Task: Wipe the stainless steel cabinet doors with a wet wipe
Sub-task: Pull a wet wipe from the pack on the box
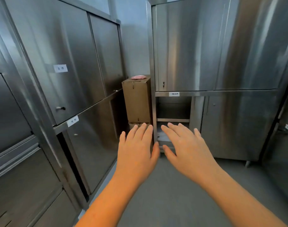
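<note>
Two stainless steel cabinets face me. The left cabinet (61,63) has sliding doors with white paper labels. The right cabinet (213,46) has shut upper doors, and its lower left section (173,112) stands open, showing bare shelves. My left hand (137,149) and my right hand (187,148) are stretched out side by side in mid-air, palms down, fingers straight and spread. Neither hand holds anything. A pink packet (138,77), possibly wipes, lies on a cardboard box in the corner.
A tall cardboard box (137,102) stands in the corner between the two cabinets, on top of another box. More steel drawers and doors (12,112) run along the near left. Grey floor (164,185) lies under my arms.
</note>
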